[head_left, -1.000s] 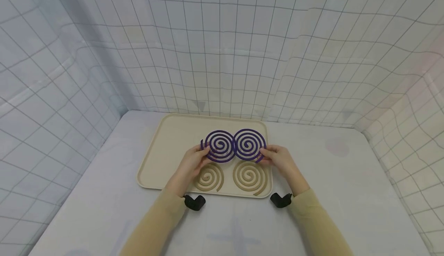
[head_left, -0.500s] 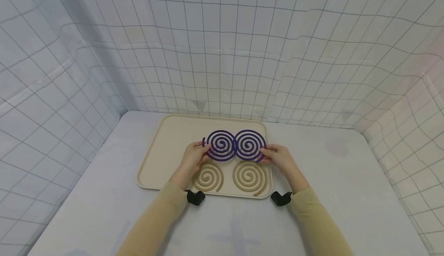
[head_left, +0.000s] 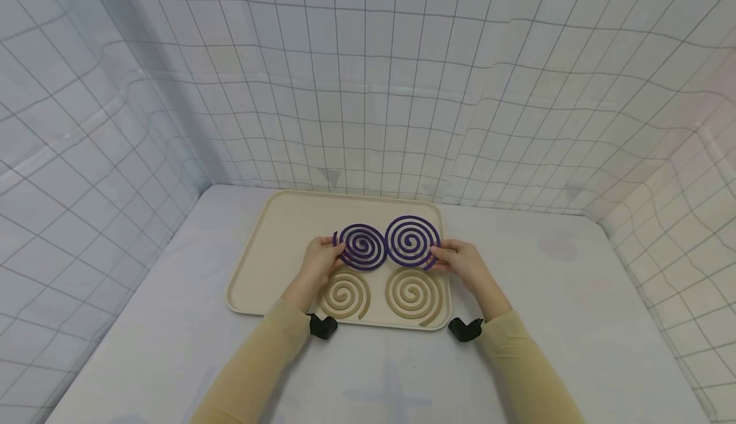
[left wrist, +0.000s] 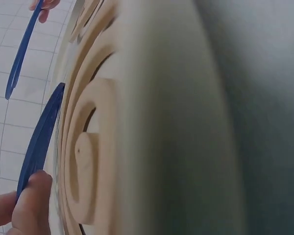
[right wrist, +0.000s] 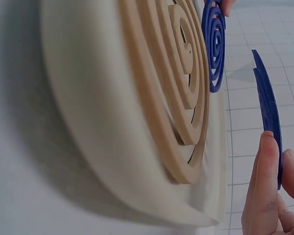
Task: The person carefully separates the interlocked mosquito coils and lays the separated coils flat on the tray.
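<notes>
My left hand (head_left: 316, 264) pinches a purple mosquito coil (head_left: 363, 244) by its left edge, thumb on top. With the thumb and fingers of my right hand (head_left: 462, 265) I pinch a second purple mosquito coil (head_left: 411, 241) by its right edge. Both coils are held above a cream tray (head_left: 287, 239), side by side. The left coil is tilted flatter; in the right wrist view the right coil (right wrist: 267, 100) is seen nearly edge-on and apart from the left one (right wrist: 215, 46). Below them, two tan mosquito coils, a left one (head_left: 343, 295) and a right one (head_left: 411, 292), lie on the tray.
The tray rests on a white-covered table (head_left: 546, 283), its raised rim towards me. Behind it rises a white grid-patterned curtain (head_left: 368, 105), which also hangs on both sides. Black camera mounts, left (head_left: 323, 326) and right (head_left: 465, 329), sit at my wrists.
The left purple coil moves slightly right, then back left and a little lower, and tilts flatter. The right coil and right hand stay nearly still.
</notes>
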A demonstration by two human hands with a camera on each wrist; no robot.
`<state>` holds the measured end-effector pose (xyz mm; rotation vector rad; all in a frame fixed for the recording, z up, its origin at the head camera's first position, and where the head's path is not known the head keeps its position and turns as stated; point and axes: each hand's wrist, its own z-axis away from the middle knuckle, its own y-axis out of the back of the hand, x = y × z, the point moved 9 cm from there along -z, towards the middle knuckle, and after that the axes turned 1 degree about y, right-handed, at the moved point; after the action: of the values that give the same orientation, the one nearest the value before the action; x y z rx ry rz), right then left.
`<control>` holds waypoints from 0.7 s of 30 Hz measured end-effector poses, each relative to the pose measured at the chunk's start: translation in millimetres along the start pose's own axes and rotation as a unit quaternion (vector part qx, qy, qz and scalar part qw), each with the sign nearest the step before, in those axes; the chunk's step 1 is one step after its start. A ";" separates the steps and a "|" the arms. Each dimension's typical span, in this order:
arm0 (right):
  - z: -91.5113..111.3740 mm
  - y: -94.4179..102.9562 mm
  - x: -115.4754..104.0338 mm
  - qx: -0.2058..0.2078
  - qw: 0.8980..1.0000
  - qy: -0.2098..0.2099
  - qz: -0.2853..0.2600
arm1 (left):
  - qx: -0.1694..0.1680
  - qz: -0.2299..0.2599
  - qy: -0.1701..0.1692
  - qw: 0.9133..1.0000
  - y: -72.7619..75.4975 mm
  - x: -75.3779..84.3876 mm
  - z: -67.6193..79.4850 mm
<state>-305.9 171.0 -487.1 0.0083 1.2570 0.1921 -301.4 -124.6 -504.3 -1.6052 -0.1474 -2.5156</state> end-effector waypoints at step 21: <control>-12.1 5.4 -0.1 0.006 0.999 -0.002 0.037 | -0.013 -0.253 -0.157 0.954 -23.6 47.3 26.0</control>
<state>-318.2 175.1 -490.2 0.0659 1.2550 0.2481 -302.1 -100.7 -450.4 -2.2069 -0.6433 -2.5734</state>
